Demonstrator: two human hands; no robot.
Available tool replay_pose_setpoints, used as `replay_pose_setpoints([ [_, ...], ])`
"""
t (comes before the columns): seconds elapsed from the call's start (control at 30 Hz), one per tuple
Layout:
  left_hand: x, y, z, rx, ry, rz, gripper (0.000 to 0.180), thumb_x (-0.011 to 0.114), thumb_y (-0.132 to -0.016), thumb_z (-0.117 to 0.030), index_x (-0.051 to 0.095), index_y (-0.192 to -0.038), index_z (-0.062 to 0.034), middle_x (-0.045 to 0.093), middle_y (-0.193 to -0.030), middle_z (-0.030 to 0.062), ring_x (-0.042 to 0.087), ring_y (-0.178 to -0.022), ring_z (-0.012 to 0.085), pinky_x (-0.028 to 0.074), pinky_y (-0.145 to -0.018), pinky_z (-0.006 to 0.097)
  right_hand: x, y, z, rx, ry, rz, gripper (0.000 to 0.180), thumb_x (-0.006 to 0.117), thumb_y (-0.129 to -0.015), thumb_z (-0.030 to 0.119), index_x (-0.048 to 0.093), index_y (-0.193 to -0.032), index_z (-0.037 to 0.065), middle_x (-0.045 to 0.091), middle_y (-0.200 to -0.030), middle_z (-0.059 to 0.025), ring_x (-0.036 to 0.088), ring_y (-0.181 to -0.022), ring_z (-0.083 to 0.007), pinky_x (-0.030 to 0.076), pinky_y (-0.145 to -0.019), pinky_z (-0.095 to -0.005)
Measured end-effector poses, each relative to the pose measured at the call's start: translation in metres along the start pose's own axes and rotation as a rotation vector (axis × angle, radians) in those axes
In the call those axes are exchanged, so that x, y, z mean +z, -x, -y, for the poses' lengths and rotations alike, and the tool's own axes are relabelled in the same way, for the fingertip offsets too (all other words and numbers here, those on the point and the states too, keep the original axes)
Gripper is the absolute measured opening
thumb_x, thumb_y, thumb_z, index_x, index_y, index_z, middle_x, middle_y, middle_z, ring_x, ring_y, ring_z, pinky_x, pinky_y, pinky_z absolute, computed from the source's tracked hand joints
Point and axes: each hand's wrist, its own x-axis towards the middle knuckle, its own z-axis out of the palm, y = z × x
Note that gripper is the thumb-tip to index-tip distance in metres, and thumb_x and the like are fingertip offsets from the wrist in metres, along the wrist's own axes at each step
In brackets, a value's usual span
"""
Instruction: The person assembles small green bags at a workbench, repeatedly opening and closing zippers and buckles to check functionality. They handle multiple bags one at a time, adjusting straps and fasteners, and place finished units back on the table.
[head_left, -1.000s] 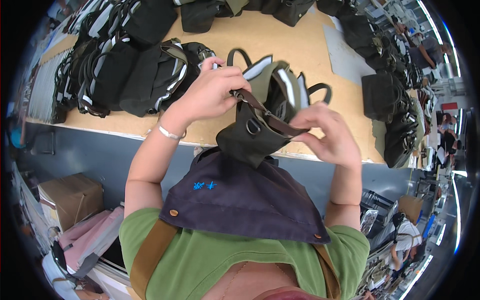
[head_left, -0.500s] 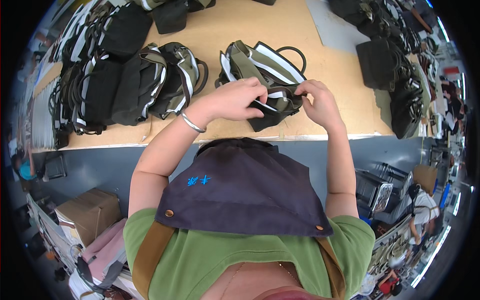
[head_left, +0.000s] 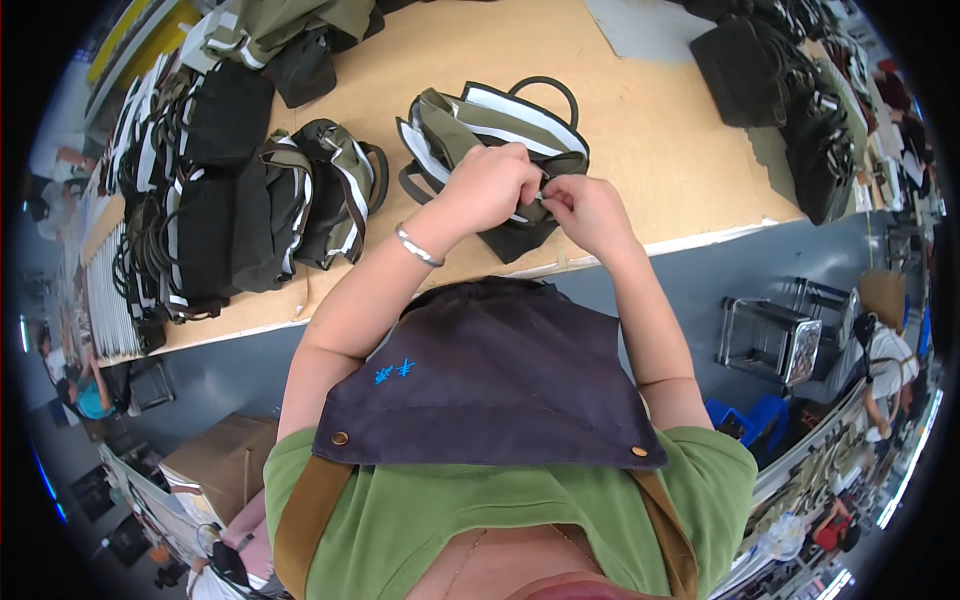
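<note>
An olive bag point(head_left: 480, 130) with white stripes and dark handles lies on the wooden worktable point(head_left: 640, 120) near its front edge. My left hand point(head_left: 490, 185) is closed on the bag's near edge, a silver bracelet on that wrist. My right hand point(head_left: 585, 210) pinches the same edge just beside it, the two hands touching. What sits between the fingertips is hidden.
A pile of black and olive bags point(head_left: 240, 200) fills the table's left side. More dark bags point(head_left: 790, 90) lie at the right and far edges. A cardboard box point(head_left: 215, 465) stands on the floor at lower left, a metal rack point(head_left: 770, 335) to the right, and a person point(head_left: 885, 355) beyond it.
The bag went from raised in both hands down onto the table. My hands came together at its near edge, and the view tilted further down.
</note>
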Motion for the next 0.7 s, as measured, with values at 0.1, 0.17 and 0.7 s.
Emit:
replay_pose_setpoints([
  [0.1, 0.003, 0.027, -0.011, 0.065, -0.083, -0.048, 0.016, 0.062, -0.076, -0.007, 0.07, -0.088, -0.0134, 0.06, -0.096, 0.0065, 0.06, -0.09, 0.0274, 0.044, -0.079, 0.04, 0.001, -0.004, 0.002, -0.113, 0.088, -0.007, 0.004, 0.064, -0.074, 0.005, 0.064, -0.073, 0.001, 0.064, -0.073, -0.0154, 0.064, -0.076, -0.0316, 0.051, -0.069, -0.0427],
  [0.17, 0.004, 0.047, -0.026, 0.051, -0.123, -0.158, 0.012, 0.068, -0.076, -0.011, 0.071, -0.087, -0.0136, 0.059, -0.102, 0.0053, 0.059, -0.092, 0.0267, 0.042, -0.082, 0.04, 0.005, -0.007, 0.002, -0.142, 0.097, 0.008, 0.005, 0.063, -0.074, 0.005, 0.064, -0.073, 0.0, 0.064, -0.074, -0.0161, 0.064, -0.077, -0.0328, 0.051, -0.07, -0.0437],
  [0.7, -0.065, 0.055, -0.038, 0.033, 0.006, -0.262, 0.004, 0.072, -0.08, -0.016, 0.072, -0.084, -0.0138, 0.056, -0.07, -0.0028, 0.055, -0.072, 0.0139, 0.031, -0.085, 0.032, -0.053, -0.038, 0.056, -0.098, -0.265, 0.431, 0.007, 0.069, -0.081, 0.005, 0.067, -0.086, 0.002, 0.065, -0.072, -0.0018, 0.058, -0.067, -0.0077, 0.048, -0.063, -0.0259],
])
